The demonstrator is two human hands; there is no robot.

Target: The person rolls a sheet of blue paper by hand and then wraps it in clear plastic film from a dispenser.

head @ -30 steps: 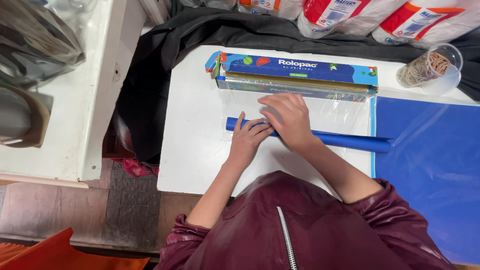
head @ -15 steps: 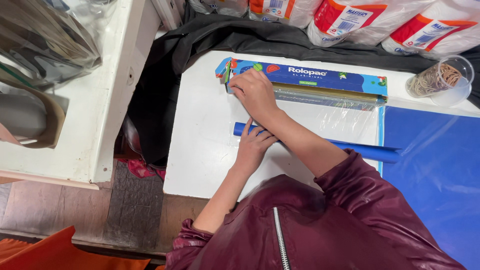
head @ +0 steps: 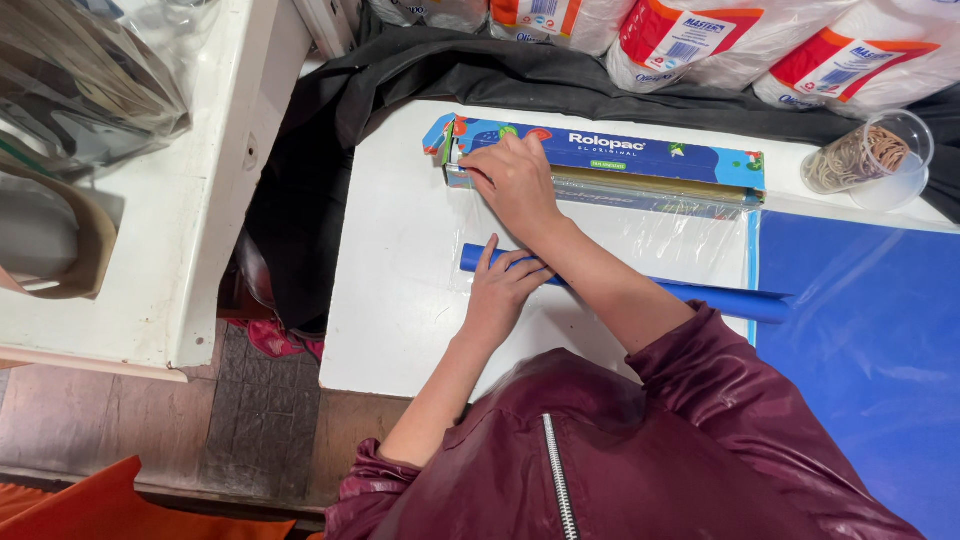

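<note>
At far left, a white counter (head: 150, 250) holds shiny bags and a brown paper bag (head: 60, 250); dark cloth (head: 300, 210) hangs between it and the white table (head: 400, 300).

Left hand (head: 500, 290): open, fingers spread flat, pressing the near end of a rolled blue sheet (head: 720, 298) onto the table. Not gripping, only pinning.

Right hand (head: 515, 180): reaches across, fingers curled on the left end of the long blue cling-film box (head: 640, 155) at the table's far edge. Whether it pinches the film edge or the box, cannot tell.

Clear film (head: 650, 235) is drawn from the box toward the roll and lies over the table.

Judgement: film is very light, limp and clingy, likely to wrinkle or stick to itself; best taken by the free edge, kept taut. The roll looks light, fairly stiff, prone to rolling or unrolling; hold from above, near an end.

To the right: flat blue sheet (head: 860, 340), clear cup of rubber bands (head: 870, 160), wrapped packs (head: 700, 40) behind.
</note>
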